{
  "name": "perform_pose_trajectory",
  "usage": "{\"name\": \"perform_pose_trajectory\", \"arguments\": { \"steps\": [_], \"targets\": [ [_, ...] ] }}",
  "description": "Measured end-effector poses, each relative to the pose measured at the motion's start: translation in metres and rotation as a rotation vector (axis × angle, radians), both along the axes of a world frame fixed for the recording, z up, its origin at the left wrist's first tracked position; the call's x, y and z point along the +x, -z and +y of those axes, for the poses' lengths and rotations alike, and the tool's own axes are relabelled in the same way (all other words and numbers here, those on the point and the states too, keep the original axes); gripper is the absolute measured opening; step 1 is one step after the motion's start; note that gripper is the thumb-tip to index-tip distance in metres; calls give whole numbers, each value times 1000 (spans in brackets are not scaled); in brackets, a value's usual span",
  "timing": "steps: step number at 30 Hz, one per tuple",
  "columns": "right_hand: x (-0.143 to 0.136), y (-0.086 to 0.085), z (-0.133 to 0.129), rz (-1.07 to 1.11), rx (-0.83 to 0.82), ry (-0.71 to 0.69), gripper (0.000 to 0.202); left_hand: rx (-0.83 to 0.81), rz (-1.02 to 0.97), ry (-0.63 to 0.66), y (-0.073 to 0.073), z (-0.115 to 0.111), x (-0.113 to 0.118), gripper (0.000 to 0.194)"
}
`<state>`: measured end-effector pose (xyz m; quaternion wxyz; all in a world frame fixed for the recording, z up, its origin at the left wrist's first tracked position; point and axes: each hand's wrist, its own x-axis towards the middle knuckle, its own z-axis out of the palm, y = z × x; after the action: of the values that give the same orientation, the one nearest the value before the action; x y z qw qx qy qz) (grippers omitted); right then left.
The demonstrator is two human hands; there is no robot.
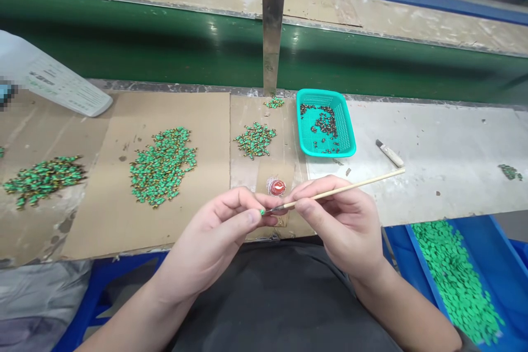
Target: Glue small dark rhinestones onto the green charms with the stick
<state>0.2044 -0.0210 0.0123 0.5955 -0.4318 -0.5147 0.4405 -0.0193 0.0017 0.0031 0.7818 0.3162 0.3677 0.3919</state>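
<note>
Between the thumb and fingers of my left hand [225, 231] a small green piece [262, 212] is pinched, mostly covered by the fingertips. My right hand [344, 220] grips a thin paintbrush [350, 183] with a pale wooden handle. The dark brush tip meets the green piece, or comes very close to it. Just beyond my fingers sits a small round pot of red paint [276, 187] on the cardboard. Past it lies a small heap of green and gold pieces [254, 140].
Larger heaps of green-gold pieces [163, 165] lie leftward on cardboard. A turquoise basket [350, 140] holds small dark pieces. A short white-handled tool [390, 153] lies right. Below, a blue tray [429, 286] holds green pieces. A metal post [272, 27] rises behind; a whitish container [61, 80] leans in left.
</note>
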Motion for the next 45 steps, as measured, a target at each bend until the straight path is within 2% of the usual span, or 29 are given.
{"name": "perform_pose_trajectory", "arguments": {
  "steps": [10,29,45],
  "targets": [
    [3,0,-1,-119,46,-17,16,32,104,18,-1,2,1,30],
    [0,-4,1,-24,24,19,21,17,62,15,-7,2,2,30],
    [0,-5,1,-29,7,-10,17,24,65,32,-5,1,-1,25]
  ]
}}
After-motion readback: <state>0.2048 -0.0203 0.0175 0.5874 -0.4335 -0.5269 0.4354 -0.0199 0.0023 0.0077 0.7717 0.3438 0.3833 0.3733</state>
